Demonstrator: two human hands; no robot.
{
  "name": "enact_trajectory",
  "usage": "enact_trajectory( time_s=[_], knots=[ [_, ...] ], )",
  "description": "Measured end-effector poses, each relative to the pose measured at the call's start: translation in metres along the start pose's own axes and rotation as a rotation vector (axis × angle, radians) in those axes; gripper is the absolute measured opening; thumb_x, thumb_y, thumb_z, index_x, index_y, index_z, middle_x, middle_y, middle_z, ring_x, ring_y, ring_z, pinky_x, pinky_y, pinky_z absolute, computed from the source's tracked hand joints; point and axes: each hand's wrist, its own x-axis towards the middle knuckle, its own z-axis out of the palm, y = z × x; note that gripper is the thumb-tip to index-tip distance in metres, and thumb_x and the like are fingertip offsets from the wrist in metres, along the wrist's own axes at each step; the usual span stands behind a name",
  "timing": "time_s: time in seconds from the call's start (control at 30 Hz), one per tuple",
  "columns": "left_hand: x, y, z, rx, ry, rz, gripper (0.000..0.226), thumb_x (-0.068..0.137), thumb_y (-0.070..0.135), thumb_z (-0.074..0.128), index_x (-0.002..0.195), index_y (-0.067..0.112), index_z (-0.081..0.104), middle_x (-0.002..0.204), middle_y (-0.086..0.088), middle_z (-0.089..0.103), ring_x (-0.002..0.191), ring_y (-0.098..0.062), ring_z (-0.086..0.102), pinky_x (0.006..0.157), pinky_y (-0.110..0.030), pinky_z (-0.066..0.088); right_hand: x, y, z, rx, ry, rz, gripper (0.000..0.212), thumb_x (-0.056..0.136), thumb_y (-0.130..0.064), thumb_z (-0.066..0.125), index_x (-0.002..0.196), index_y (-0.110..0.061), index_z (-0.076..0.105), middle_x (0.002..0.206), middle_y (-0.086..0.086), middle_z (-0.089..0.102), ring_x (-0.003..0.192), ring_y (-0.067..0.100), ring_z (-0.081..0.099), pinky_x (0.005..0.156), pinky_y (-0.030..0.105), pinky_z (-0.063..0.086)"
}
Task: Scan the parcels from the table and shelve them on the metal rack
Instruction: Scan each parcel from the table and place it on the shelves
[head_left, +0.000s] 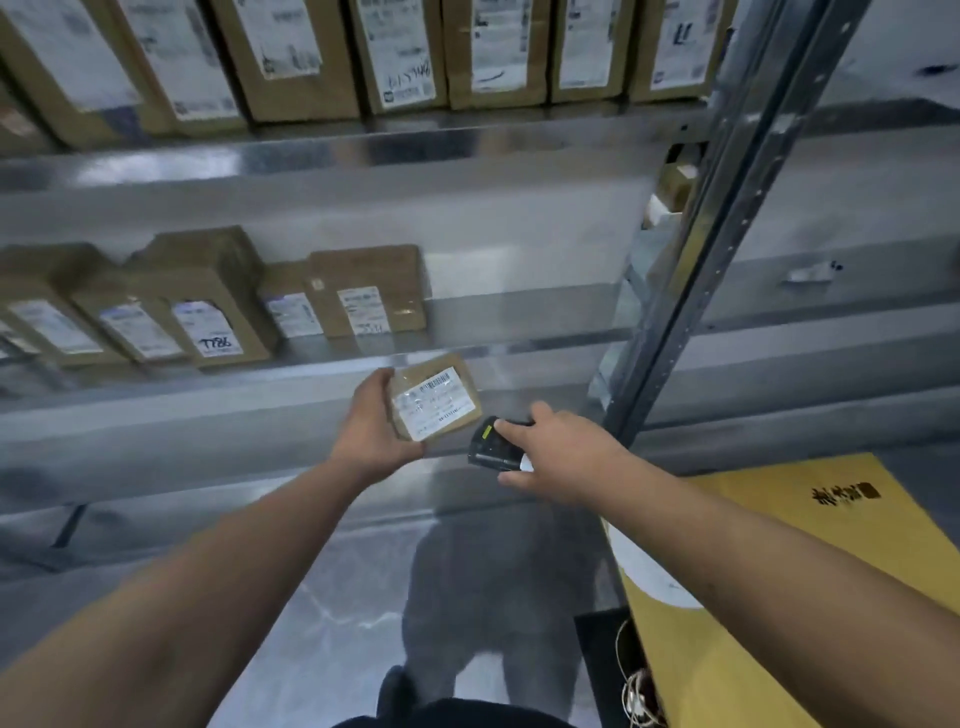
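Observation:
My left hand (371, 428) grips a small brown cardboard parcel (435, 401) by its left edge, its white barcode label facing up. It hovers just in front of the middle shelf (519, 312) of the metal rack. To its right my right hand (558, 457) holds a black handheld scanner (493, 446), thumb on its yellow button, its front end pointing toward the parcel. Parcel and scanner are close together but apart.
Several labelled brown parcels (208, 306) stand on the left half of the middle shelf, and a row of taller ones (395, 52) lines the upper shelf. A metal upright (717, 244) rises on the right. A yellow table (779, 597) lies at the lower right.

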Motion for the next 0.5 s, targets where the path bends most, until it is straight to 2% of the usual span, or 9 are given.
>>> enact_trajectory(
  time_s=[0.13,0.2,0.27,0.37,0.43,0.5],
  knots=[
    [0.056,-0.006,-0.016,0.014,-0.056,0.057,0.115,0.057,0.03,0.085,0.152,0.034,0.021,0.142,0.008,0.046,0.113,-0.02,0.061,0.098,-0.039,0.054,0.051,-0.02,-0.012,0.016,0.009,0.052,0.073,0.101,-0.065,0.053,0.164,-0.036,0.03,0.135,0.012,0.045,0.119,0.037,0.057,0.096,0.044,0.05],
    [0.076,-0.003,-0.013,0.032,-0.069,0.109,0.109,0.061,0.028,0.084,0.15,0.033,0.023,0.139,0.006,0.047,0.112,-0.018,0.061,0.096,-0.038,0.054,0.063,-0.022,-0.014,0.02,-0.003,0.069,0.072,0.101,-0.064,0.053,0.164,-0.035,0.033,0.134,0.012,0.047,0.117,0.038,0.06,0.095,0.043,0.05],
    [0.102,0.002,-0.01,0.064,-0.057,0.156,0.107,0.063,0.025,0.087,0.149,0.031,0.025,0.135,0.005,0.047,0.107,-0.02,0.062,0.09,-0.039,0.056,0.078,-0.022,-0.016,0.04,-0.02,0.109,0.072,0.102,-0.064,0.053,0.164,-0.035,0.032,0.134,0.012,0.048,0.119,0.039,0.06,0.097,0.043,0.051],
    [0.136,0.012,0.002,0.152,-0.063,0.251,0.104,0.063,0.023,0.089,0.146,0.024,0.026,0.137,-0.004,0.046,0.099,-0.03,0.066,0.075,-0.045,0.058,0.091,-0.011,-0.018,0.091,-0.032,0.175,0.072,0.1,-0.063,0.055,0.163,-0.036,0.033,0.132,0.011,0.047,0.118,0.039,0.059,0.095,0.044,0.051],
    [0.159,0.022,0.012,0.188,-0.09,0.294,0.101,0.063,0.019,0.093,0.141,0.023,0.03,0.134,-0.004,0.051,0.096,-0.027,0.064,0.072,-0.039,0.053,0.101,0.004,-0.019,0.108,-0.046,0.209,0.072,0.099,-0.063,0.056,0.162,-0.036,0.034,0.131,0.012,0.046,0.116,0.039,0.059,0.093,0.045,0.052],
    [0.181,0.032,0.025,0.236,-0.102,0.352,0.105,0.06,0.02,0.097,0.142,0.024,0.032,0.139,-0.005,0.05,0.111,-0.028,0.06,0.078,-0.039,0.053,0.113,0.023,-0.02,0.106,-0.054,0.218,0.072,0.099,-0.064,0.055,0.161,-0.035,0.035,0.131,0.012,0.046,0.114,0.038,0.06,0.09,0.044,0.053]
  ],
)
